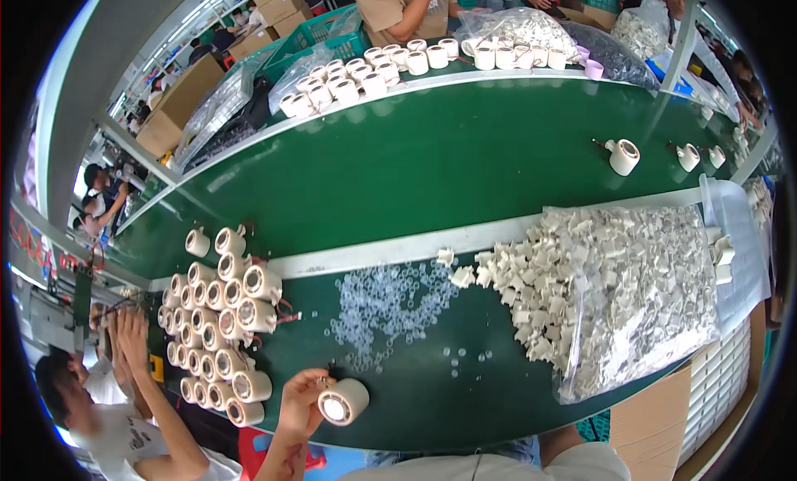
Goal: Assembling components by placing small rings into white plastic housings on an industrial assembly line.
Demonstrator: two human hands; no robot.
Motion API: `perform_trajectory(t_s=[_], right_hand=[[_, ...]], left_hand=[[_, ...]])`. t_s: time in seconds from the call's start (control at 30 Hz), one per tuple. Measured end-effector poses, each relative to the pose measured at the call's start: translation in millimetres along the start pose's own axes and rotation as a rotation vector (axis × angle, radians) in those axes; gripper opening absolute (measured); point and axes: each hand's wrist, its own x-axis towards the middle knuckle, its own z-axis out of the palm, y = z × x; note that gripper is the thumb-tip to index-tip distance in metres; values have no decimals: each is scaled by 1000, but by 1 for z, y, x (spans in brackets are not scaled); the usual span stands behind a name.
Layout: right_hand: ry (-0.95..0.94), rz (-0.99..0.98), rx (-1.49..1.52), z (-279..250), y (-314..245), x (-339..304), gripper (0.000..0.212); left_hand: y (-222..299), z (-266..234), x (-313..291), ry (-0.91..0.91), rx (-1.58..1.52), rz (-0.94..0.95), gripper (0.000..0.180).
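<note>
Near the front edge of the green work surface, my left hand (300, 402) is closed on a white cylindrical housing (345, 400), with a bright round face turned toward the lower left. Its fingers grip the housing's side where a small dark part sticks out. Left of that hand stand several rows of similar white housings (212, 332), some with thin red and dark wires. Farther ahead lies a scattered heap of small clear rings (374, 311). My right hand is not in view; only a piece of the right arm and sleeve shows at the lower edge.
A large clear bag (639, 298) of small white plastic pieces spills toward the rings. Beyond a pale rail (398, 247) runs a green belt (415, 166) carrying a few housings (624, 157) at the right. More housings (344, 78) line the far side. Other people work left and opposite.
</note>
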Motion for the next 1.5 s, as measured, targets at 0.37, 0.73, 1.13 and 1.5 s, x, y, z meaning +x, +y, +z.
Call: perform_trajectory(t_s=[0.37, 0.73, 1.13, 1.5], right_hand=[[31, 27, -326, -3, -57, -132, 35], [-421, 39, 421, -118, -218, -83, 27], [261, -40, -13, -91, -198, 78, 15], [259, 50, -147, -79, -169, 110, 19]], left_hand=[[-24, 53, -39, 84, 282, 386, 19], [-25, 85, -23, -78, 598, 342, 19], [-36, 92, 2, -297, 579, 307, 21], [-41, 98, 0, -270, 521, 191, 22]])
